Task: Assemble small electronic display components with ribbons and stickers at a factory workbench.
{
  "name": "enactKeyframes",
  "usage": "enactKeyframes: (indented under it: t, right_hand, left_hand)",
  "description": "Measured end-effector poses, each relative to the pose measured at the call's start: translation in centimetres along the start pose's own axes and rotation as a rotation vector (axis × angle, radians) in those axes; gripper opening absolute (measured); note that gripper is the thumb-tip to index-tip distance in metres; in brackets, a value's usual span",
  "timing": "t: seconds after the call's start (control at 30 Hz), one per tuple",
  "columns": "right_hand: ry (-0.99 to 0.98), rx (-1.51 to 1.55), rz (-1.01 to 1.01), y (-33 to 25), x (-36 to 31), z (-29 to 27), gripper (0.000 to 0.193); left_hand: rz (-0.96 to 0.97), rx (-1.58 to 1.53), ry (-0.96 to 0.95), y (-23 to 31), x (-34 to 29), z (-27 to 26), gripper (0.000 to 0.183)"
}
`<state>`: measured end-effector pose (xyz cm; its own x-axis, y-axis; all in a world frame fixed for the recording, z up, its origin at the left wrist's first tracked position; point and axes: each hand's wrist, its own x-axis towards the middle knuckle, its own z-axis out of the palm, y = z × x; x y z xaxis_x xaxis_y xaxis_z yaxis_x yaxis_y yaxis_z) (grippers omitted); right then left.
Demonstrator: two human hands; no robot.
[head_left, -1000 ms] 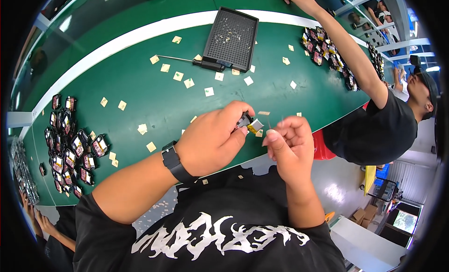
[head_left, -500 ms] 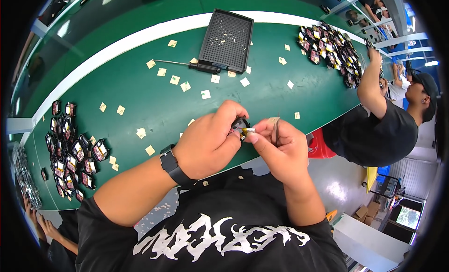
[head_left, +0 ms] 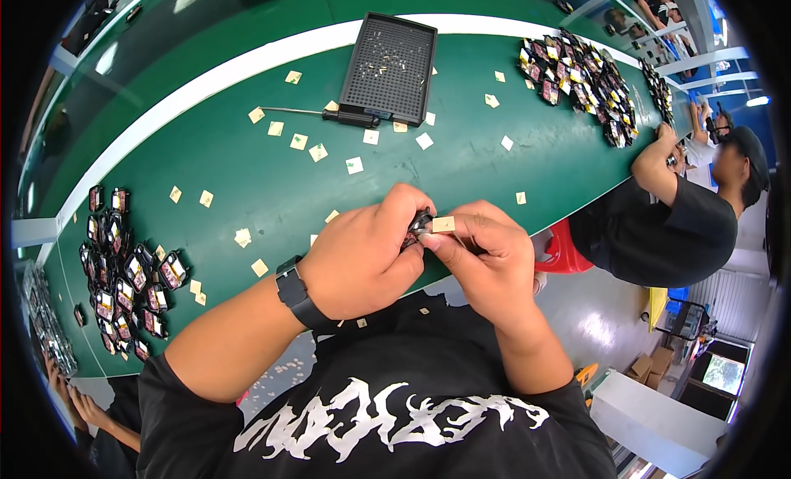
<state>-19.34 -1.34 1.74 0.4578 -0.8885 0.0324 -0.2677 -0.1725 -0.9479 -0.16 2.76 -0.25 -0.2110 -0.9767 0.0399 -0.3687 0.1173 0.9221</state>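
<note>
- Two bare hands meet above the near part of the green table (head_left: 470, 158). The left hand (head_left: 358, 252) has its fingers curled closed around the black housing (head_left: 418, 224).
- The right hand (head_left: 486, 252) is at the housing's right end, thumb and forefinger close together; whether they grip or only press there cannot be told.
- Change: the yellow-wrapped piece, visible at the housing half a second ago, is now out of sight, and the right fingertips are closer in. Judgement: the work is at close two-handed handling, with the left grip as support.
- A pale paper square (head_left: 443, 224) shows at the right forefinger.
- Loose squares (head_left: 354, 165) lie scattered beyond; black units (head_left: 136, 269) lie grouped at left.
- Farther out, the screwdriver (head_left: 358, 117) has its handle at the near edge of the black tray (head_left: 394, 98).
- At far right, a second group of units (head_left: 577, 75) lies near a co-worker (head_left: 659, 224).
</note>
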Motion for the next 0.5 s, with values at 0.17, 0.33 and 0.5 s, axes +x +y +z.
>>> enactKeyframes:
  t: [0.17, 0.33, 0.5]
  right_hand:
    - [-0.002, 0.078, 0.048, 0.2, 0.0, 0.0, 0.013]
    - [0.036, 0.181, 0.21, 0.5, 0.2, 0.4, 0.009]
    - [0.089, 0.401, 0.292, 0.9, 0.6, 0.7, 0.016]
  left_hand:
    - [0.008, 0.021, -0.023, -0.1, 0.0, -0.2, 0.034]
    - [-0.002, -0.005, -0.021, 0.2, 0.0, -0.4, 0.034]
    - [0.007, -0.019, -0.056, 0.2, 0.0, -0.6, 0.036]
